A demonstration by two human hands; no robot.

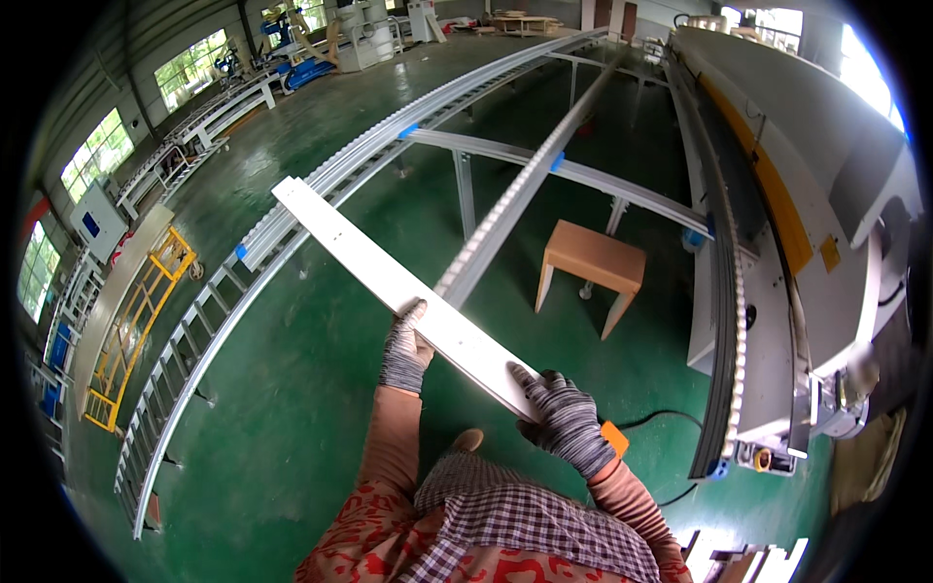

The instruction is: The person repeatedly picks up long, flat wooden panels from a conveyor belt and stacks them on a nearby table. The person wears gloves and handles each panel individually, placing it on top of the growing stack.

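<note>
My left hand (404,348) and right hand (564,420) both grip the near end of the long white panel (389,279) (far end over the roller conveyor (321,185)); I'd best keep it level.

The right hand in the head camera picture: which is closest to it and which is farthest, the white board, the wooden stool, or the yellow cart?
From the right hand, nearest first:
1. White board: held in that hand, stretching away up-left.
2. Wooden stool: on the green floor just ahead, slightly right.
3. Yellow cart: far off on the left side, beyond the roller track.
</note>
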